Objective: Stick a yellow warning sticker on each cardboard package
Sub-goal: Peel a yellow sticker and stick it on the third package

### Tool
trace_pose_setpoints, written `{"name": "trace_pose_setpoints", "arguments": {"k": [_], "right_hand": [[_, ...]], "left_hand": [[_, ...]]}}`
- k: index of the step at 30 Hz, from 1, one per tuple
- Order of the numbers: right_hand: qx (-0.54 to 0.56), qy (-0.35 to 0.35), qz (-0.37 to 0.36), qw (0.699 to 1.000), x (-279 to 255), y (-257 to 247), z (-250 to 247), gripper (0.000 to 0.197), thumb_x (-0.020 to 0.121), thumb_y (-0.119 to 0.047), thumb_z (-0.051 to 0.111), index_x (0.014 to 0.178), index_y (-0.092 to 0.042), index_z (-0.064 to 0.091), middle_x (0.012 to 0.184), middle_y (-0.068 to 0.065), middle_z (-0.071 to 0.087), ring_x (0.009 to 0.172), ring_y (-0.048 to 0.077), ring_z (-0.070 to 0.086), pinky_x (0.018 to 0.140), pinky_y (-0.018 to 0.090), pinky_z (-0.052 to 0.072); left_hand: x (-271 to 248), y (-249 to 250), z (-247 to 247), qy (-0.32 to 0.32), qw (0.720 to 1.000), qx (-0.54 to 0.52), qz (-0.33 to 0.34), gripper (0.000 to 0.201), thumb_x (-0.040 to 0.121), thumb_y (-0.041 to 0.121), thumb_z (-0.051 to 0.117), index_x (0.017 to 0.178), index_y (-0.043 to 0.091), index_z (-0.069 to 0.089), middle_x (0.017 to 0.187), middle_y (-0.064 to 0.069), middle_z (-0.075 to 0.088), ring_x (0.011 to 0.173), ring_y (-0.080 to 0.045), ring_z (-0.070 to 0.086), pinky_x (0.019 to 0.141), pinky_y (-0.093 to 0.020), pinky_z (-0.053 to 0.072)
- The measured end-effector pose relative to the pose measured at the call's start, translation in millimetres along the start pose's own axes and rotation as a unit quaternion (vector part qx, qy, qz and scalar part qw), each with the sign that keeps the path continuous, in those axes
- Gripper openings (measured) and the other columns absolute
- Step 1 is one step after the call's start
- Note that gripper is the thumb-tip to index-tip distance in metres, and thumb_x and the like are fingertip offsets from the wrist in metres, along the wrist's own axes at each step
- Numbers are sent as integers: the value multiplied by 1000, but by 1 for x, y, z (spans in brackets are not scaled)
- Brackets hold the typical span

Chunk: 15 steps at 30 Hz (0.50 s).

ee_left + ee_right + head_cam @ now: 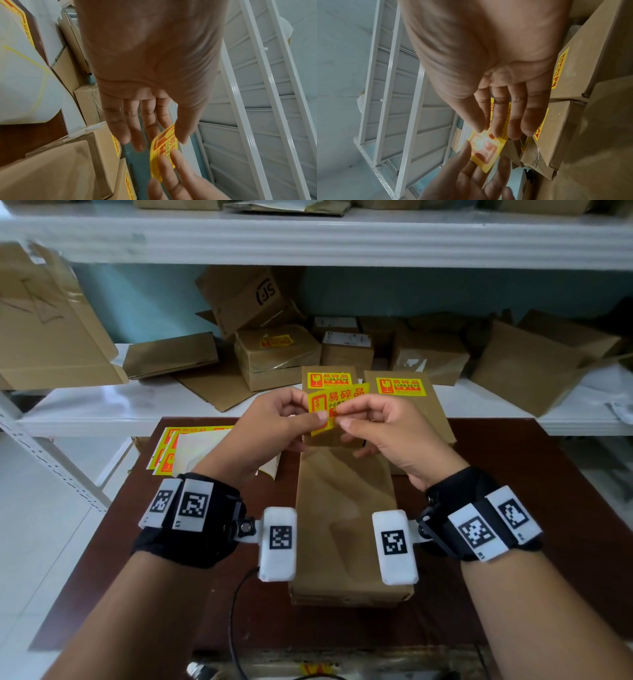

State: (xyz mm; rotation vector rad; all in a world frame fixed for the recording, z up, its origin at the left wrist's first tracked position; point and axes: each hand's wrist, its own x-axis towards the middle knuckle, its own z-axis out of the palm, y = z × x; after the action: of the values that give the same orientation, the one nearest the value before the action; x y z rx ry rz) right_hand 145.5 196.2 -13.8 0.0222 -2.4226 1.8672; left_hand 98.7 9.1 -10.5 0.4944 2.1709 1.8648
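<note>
Both hands hold one yellow warning sticker (337,402) in the air above a long plain cardboard package (346,529) on the brown table. My left hand (291,422) pinches the sticker's lower left part between thumb and fingers. My right hand (373,422) pinches it from the right. The wrist views show the same sticker (163,152) (486,148) between the fingertips of both hands. Two packages behind carry stickers, one in the middle (329,380) and one to the right (400,386).
Sticker sheets and white backing paper (191,453) lie at the table's left. A white shelf (102,405) behind holds several cardboard boxes, one with a sticker (275,340), and flattened cartons. A black cable (236,628) runs near the front edge.
</note>
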Motion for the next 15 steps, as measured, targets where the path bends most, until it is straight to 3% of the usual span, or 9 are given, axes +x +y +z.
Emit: {"name": "trace_pose_setpoints", "arguments": {"k": [3,7,11,15], "right_hand": [[1,57,0,998,3,5,-7,14,93,-12,70,105,-18,70,94,4,73,79,15,69,61,27,58],[4,107,5,994,5,9,-16,17,90,-15,73,105,-19,65,89,0,68,73,10,63,56,24,55],[23,89,21,996,5,10,-20,20,90,-17,73,108,-17,65,94,1,70,78,10,64,58,24,55],[4,69,25,997,4,11,-21,3,92,-17,72,93,-16,70,83,0,69,75,11,63,62,27,56]], "left_hand": [[0,0,-4,10,1000,-10,-10,5,98,16,61,99,12,63,82,4,75,77,-6,70,65,-25,59],[-1,2,-9,12,1000,-17,-18,13,100,18,57,104,9,65,91,-1,75,80,-8,70,67,-24,59],[-2,3,-10,1,999,-26,-23,11,100,20,56,98,13,65,90,-3,72,73,-11,63,63,-26,51],[-3,3,-10,-10,999,-20,-25,12,100,20,57,92,15,64,84,-3,69,68,-11,59,61,-26,47]]}}
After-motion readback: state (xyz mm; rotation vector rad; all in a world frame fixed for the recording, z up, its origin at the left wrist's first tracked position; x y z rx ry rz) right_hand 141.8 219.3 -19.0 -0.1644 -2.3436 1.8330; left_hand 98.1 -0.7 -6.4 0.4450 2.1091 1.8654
